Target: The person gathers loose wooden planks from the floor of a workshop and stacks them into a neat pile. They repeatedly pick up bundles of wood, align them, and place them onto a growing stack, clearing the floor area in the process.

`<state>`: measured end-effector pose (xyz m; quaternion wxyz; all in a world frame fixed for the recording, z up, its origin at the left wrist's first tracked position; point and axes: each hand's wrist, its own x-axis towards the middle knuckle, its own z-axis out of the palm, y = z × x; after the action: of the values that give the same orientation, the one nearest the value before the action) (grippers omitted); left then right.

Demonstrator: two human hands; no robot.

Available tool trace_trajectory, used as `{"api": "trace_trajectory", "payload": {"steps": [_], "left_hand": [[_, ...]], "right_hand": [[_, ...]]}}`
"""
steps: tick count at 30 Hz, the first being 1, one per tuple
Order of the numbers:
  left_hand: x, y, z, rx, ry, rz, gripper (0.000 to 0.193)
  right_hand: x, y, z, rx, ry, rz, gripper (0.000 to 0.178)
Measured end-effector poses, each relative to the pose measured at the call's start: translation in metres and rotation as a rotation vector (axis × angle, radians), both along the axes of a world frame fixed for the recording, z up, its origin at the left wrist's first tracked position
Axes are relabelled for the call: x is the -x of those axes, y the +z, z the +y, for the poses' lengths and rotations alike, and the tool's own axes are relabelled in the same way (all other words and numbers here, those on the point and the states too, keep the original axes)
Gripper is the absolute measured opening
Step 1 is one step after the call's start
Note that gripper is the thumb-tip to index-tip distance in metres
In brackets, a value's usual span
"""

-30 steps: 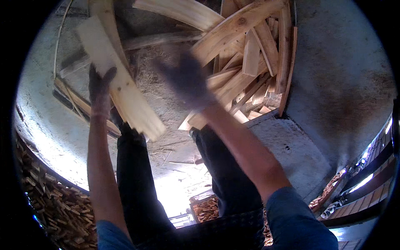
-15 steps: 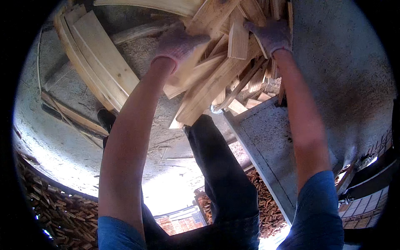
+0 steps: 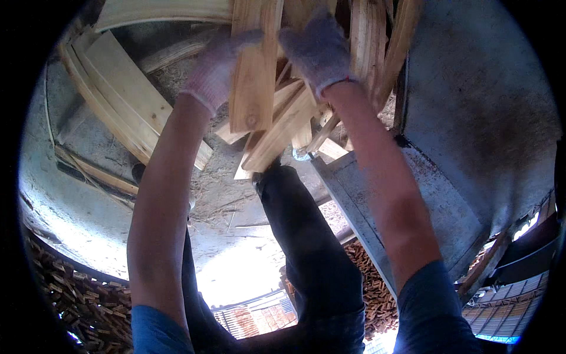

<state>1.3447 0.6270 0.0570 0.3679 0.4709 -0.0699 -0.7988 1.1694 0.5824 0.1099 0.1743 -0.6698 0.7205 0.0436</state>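
Both my hands wear pale knitted gloves and reach into a heap of rough wooden boards. My left hand (image 3: pixel 211 74) is closed on the left edge of a long knotted wooden board (image 3: pixel 252 97). Its thumb lies across the front of the board, and its fingers are hidden behind. The board tilts toward me, near end lowest. My right hand (image 3: pixel 318 53) is at the board's right side, back of the hand up and thumb pointing left near that edge. How far its fingers are bent is unclear. Beneath lie shorter wood offcuts (image 3: pixel 283 135) at several angles.
Curved planks (image 3: pixel 127 85) lie stacked at the left. Upright slats (image 3: pixel 368 44) stand beyond my right hand. A grey metal panel (image 3: pixel 424 194) borders the heap on the right. Debris litters the concrete floor (image 3: pixel 218 200); small wood pieces (image 3: pixel 82 295) are piled at lower left.
My right hand has moved left, away from the slats at the right, to beside the board. My left hand has shifted slightly left, and the knotted board now stands straighter between my hands.
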Motion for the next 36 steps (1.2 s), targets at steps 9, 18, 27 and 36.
{"api": "trace_trajectory", "payload": {"steps": [9, 18, 27, 36], "left_hand": [[-0.129, 0.069, 0.110, 0.198, 0.015, -0.312, 0.046], [-0.248, 0.195, 0.107, -0.091, -0.319, -0.903, 0.058], [-0.228, 0.177, 0.168, -0.126, -0.238, -0.626, 0.051], [-0.179, 0.138, 0.153, 0.006, -0.605, -0.833, 0.055]], "right_hand": [[-0.118, 0.033, 0.112, 0.060, 0.004, -0.421, 0.084], [-0.239, 0.112, 0.170, -0.077, -0.288, -0.884, 0.083], [-0.193, 0.066, 0.190, -0.012, -0.444, -0.509, 0.079], [-0.141, -0.003, 0.188, -0.414, -0.551, -0.932, 0.050]]}}
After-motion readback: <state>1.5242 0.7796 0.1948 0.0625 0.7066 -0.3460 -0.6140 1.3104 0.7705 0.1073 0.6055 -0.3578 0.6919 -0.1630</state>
